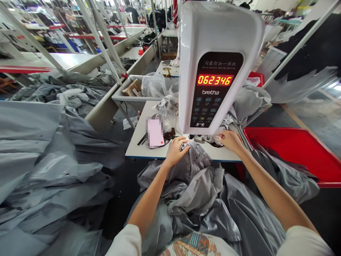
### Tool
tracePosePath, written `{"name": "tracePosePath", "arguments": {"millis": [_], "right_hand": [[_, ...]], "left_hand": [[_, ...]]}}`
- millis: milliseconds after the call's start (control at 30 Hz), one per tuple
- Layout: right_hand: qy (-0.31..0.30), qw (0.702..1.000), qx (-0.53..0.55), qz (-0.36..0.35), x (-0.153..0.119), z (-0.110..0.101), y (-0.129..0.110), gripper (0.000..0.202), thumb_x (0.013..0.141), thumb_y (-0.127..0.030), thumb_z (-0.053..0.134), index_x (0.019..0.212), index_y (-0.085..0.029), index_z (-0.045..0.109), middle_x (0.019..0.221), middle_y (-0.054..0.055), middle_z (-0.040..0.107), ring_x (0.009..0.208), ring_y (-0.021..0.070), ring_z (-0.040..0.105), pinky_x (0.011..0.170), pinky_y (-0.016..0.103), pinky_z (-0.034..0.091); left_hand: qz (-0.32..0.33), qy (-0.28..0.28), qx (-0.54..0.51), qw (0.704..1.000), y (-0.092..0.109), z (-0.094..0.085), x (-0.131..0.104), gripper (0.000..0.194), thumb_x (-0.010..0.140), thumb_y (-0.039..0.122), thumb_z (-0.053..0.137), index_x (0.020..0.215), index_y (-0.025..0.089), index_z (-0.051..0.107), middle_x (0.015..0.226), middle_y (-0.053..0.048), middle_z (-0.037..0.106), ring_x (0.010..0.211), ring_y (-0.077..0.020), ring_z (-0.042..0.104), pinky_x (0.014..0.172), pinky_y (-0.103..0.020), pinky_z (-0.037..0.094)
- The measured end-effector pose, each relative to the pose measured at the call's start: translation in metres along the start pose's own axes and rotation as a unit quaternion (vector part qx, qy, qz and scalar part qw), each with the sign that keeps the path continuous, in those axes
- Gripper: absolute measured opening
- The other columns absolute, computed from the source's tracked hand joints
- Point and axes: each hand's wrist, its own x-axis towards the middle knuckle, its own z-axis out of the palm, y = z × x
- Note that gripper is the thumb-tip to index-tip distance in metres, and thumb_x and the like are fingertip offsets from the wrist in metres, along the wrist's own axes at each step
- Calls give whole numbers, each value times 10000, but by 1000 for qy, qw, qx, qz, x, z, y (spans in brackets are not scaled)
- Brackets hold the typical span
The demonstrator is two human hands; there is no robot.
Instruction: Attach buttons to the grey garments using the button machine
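A white button sewing machine [221, 42] with a red lit display rises over a white tabletop [141, 142]. At the table's front edge, my left hand [177, 151] is closed on the gathered end of grey fabric [199, 185], which spreads down over my lap. To the right of the machine's base, my right hand [230, 140] has its fingers together at a clear plastic bag [217, 138] with small parts near it. What those fingertips hold is too small to make out. A phone with a pink screen [155, 133] lies left of my left hand.
Grey fabric is heaped at the left [48, 177]. A red tray [290, 153] stands at the right. Behind the table's left side is a grey bin [119, 94] with a brown package and plastic bags. Slanted metal poles [101, 42] rise at the left.
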Motion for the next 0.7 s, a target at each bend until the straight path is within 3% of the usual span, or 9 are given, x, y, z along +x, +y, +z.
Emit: {"name": "tracePosePath", "arguments": {"millis": [300, 467, 700], "right_hand": [[7, 999, -40, -35, 1, 5, 3, 265, 864, -244, 483, 908, -155, 728, 924, 99, 690, 893, 230, 600, 780, 310, 369], [-25, 996, -43, -72, 1, 4, 0, 252, 845, -204, 487, 896, -181, 732, 975, 87, 688, 936, 222, 585, 810, 303, 366], [-59, 994, -85, -33, 1, -4, -9, 261, 856, -227, 475, 873, -161, 727, 891, 114, 709, 855, 227, 620, 789, 309, 379]], "left_hand": [[-4, -1, 1, 1000, 0, 0, 0, 245, 874, 335, 580, 1101, 246, 611, 1229, -50, 547, 1182, -190, 483, 1045, -359, 363], [1, -2, 4, 1000, 0, 0, 0, 242, 879, 339, 573, 1100, 248, 609, 1233, -53, 547, 1187, -192, 481, 1047, -363, 362], [4, 1, 9, 1000, 0, 1, 0, 245, 877, 339, 574, 1102, 249, 609, 1235, -53, 552, 1185, -197, 491, 1042, -374, 372]]}}
